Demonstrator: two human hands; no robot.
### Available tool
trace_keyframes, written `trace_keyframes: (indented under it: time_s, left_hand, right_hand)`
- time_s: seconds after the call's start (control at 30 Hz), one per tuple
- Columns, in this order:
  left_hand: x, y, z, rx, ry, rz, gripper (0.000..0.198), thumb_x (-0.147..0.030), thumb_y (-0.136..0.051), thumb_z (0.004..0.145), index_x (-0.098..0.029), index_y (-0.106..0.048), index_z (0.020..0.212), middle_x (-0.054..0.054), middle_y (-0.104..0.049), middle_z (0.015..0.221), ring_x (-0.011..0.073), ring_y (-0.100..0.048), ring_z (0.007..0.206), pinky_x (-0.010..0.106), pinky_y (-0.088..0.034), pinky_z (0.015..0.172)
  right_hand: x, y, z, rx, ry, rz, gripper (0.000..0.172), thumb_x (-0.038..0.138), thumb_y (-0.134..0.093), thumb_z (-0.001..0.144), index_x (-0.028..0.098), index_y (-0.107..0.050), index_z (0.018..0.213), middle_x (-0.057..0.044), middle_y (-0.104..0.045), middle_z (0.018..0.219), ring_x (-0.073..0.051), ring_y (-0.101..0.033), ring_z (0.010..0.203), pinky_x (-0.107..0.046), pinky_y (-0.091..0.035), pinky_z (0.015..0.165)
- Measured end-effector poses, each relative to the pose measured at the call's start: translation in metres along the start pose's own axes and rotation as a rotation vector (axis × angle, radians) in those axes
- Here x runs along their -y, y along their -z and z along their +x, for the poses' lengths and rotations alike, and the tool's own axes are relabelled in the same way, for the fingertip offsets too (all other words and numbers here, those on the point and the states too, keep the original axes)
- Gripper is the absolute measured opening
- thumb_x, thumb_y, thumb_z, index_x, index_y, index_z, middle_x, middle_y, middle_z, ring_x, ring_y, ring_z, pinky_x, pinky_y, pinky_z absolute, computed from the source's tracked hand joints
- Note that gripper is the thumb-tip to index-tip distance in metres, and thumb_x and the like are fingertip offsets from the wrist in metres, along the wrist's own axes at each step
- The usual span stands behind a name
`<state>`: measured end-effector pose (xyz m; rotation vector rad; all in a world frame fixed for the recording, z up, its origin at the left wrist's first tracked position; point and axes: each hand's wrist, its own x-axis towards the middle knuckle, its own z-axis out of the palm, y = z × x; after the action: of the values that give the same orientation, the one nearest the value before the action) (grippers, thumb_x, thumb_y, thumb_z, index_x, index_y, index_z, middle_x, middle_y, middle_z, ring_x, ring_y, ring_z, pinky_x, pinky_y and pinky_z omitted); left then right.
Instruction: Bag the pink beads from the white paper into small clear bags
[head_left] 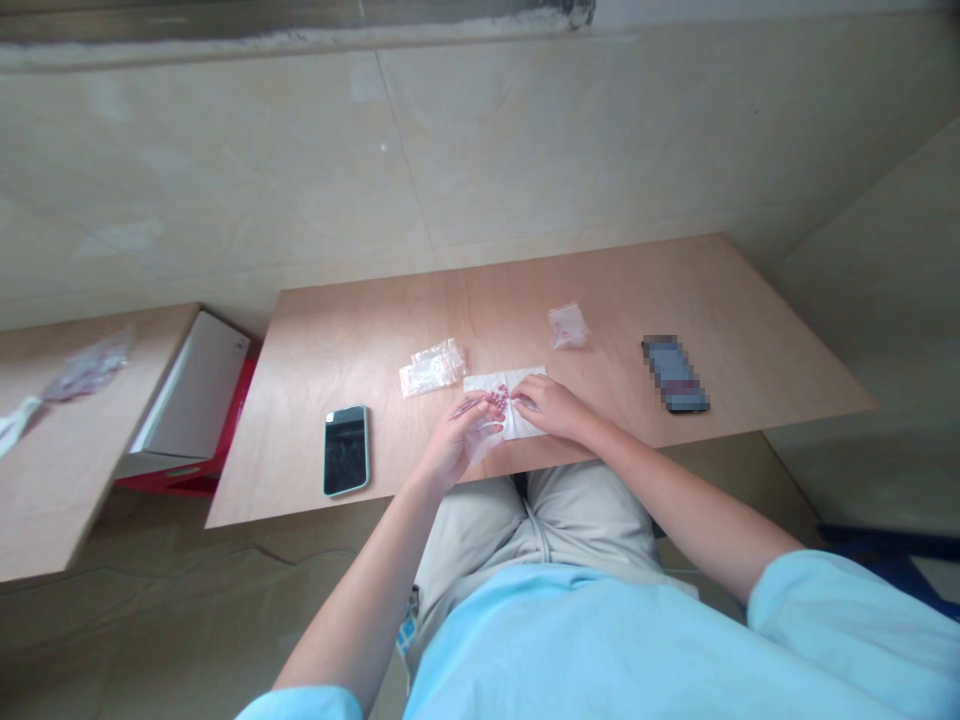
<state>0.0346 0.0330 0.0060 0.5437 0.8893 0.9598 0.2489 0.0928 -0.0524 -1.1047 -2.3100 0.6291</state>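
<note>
My left hand is curled around a small clear plastic bag and something thin and pinkish I cannot make out, near the front edge of the wooden table. My right hand pinches something tiny over a white tissue with small red pieces on it. The two hands nearly touch above the tissue.
A clear packet lies left of the tissue and a small bag with pink contents lies behind it. A phone rests face up at the left, a dark blurred object at the right. A white and red box stands between this table and a second one.
</note>
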Motion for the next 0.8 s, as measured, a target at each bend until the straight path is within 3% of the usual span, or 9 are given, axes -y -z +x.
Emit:
trace_keyframes:
  time_s: [0.2, 0.33, 0.53, 0.8]
  left_hand:
    - [0.005, 0.005, 0.004, -0.128, -0.013, 0.0, 0.034, -0.039, -0.082, 0.076, -0.023, -0.065, 0.101, 0.002, -0.068, 0.093, 0.016, -0.068, 0.08, 0.028, -0.053, 0.07]
    - [0.005, 0.007, 0.005, -0.133, 0.005, 0.014, 0.035, -0.04, -0.082, 0.076, -0.023, -0.065, 0.101, 0.001, -0.069, 0.092, 0.015, -0.068, 0.079, 0.027, -0.052, 0.071]
    - [0.009, 0.007, 0.005, -0.123, 0.016, 0.02, 0.033, -0.04, -0.082, 0.076, -0.023, -0.066, 0.1, 0.001, -0.069, 0.091, 0.0147, -0.067, 0.079, 0.027, -0.052, 0.07]
    - [0.011, 0.008, 0.008, -0.118, 0.035, 0.02, 0.034, -0.039, -0.083, 0.075, -0.022, -0.065, 0.099, 0.002, -0.069, 0.089, 0.0152, -0.068, 0.077, 0.027, -0.053, 0.068]
  right_hand:
    - [0.004, -0.001, -0.001, -0.004, -0.008, -0.036, 0.021, 0.018, -0.058, 0.095, 0.018, -0.071, 0.112, -0.01, -0.068, 0.106, -0.023, -0.062, 0.104, -0.035, -0.048, 0.096]
    - [0.008, -0.001, -0.001, 0.017, 0.014, -0.064, 0.029, 0.017, -0.058, 0.095, 0.02, -0.068, 0.121, -0.01, -0.067, 0.109, -0.023, -0.061, 0.104, -0.035, -0.047, 0.096]
    - [0.006, -0.003, 0.0, -0.019, -0.067, -0.082, 0.01, 0.017, -0.06, 0.092, 0.018, -0.068, 0.098, -0.008, -0.067, 0.097, -0.021, -0.061, 0.093, -0.031, -0.048, 0.086]
    - [0.002, -0.001, 0.0, 0.023, -0.132, -0.123, 0.011, 0.024, -0.066, 0.09, 0.018, -0.069, 0.1, -0.008, -0.067, 0.098, -0.02, -0.063, 0.091, -0.028, -0.046, 0.081]
